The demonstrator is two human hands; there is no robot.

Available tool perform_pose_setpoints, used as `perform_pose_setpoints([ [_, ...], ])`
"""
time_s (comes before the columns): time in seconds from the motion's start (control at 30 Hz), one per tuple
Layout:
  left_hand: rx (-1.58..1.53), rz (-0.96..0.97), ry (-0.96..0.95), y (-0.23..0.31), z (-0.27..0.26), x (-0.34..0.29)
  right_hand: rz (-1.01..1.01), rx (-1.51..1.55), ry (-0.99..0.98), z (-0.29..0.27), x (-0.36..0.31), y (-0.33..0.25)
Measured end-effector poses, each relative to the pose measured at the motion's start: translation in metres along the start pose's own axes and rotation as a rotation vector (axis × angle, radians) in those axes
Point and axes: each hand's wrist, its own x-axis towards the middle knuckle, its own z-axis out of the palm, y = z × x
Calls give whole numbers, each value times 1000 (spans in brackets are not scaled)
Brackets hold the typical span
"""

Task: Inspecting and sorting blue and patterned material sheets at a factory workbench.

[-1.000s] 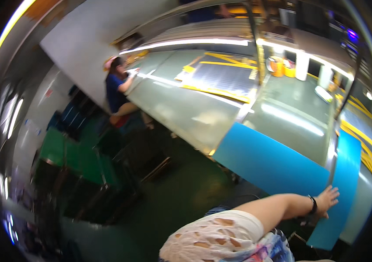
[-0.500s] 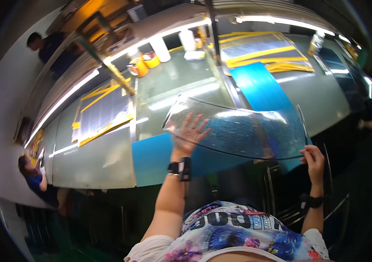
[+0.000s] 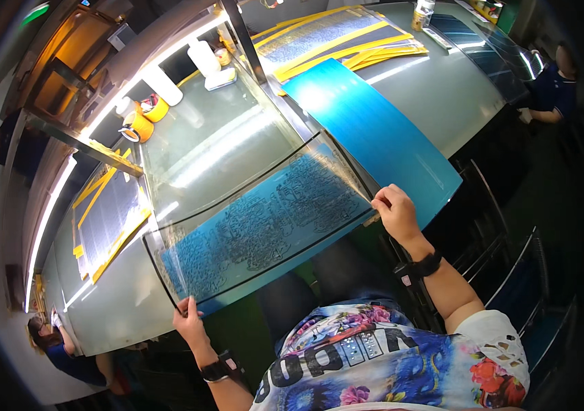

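Observation:
I hold a large clear film sheet (image 3: 258, 219) printed with fine dark patterns, stretched over the table edge. My left hand (image 3: 188, 324) pinches its near left corner. My right hand (image 3: 395, 211) grips its right edge. Under the sheet lies a long blue panel (image 3: 367, 130) on the glass-topped light table (image 3: 217, 137). Both wrists wear dark bands.
Yellow tape rolls (image 3: 143, 123) and white bottles (image 3: 203, 58) stand at the table's far side. Yellow-edged film sheets (image 3: 110, 212) lie to the left and more (image 3: 340, 38) at the far end. A person sits at the far right (image 3: 553, 89), another at lower left (image 3: 59, 342).
My head has turned, so the table now runs diagonally. Both hands have shifted from the sheet's top and side to its near left corner and right edge, spreading it wide.

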Motion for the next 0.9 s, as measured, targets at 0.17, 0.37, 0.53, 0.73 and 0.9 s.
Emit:
perform_pose_setpoints([
  [0.17,-300,-199,267,-22,-7,-29,-50,-102,-43,1,-1,3],
  [0.37,-382,-261,306,-35,-17,-27,-78,-150,-45,5,-1,8],
  [0.53,-357,-231,310,-30,-11,-23,-111,-177,-6,7,-3,10],
  [0.73,-323,-206,322,-38,-24,-20,-180,-216,7,22,-3,5],
  [0.9,-217,-53,216,1,-12,-1,-218,-192,21,9,-4,14],
])
